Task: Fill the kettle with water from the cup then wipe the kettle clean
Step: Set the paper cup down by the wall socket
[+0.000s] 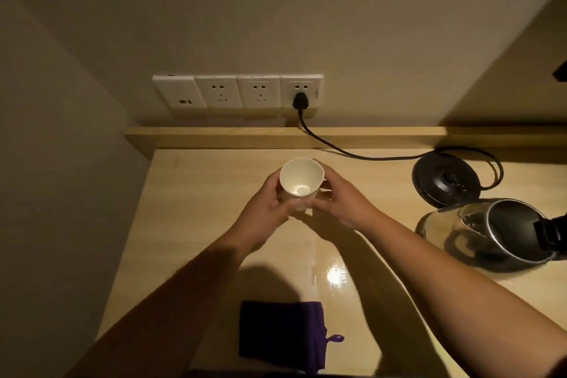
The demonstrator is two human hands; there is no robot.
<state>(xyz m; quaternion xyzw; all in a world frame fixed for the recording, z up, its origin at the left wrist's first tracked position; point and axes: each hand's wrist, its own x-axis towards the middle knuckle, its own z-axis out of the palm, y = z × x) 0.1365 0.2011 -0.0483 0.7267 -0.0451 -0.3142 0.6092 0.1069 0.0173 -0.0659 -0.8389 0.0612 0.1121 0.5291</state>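
- Cup (301, 182): your left hand (267, 209) and right hand (340, 202) both wrap curled fingers round it, steadying it above the surface (190, 224), probably against spills.
- Kettle (491, 230) stands open right of the cup, off its base (445, 179).
- Purple cloth (282, 334) waits nearer you than the cup, for wiping.

Glossy pale wooden table (190, 239), folded dark purple cloth (280, 336) at near edge, round black kettle base (446, 179), shiny steel kettle (497, 232) apparently lidless, black cord (352, 154).

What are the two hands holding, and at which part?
Both the left hand and the right hand hold the white cup by its lower sides.
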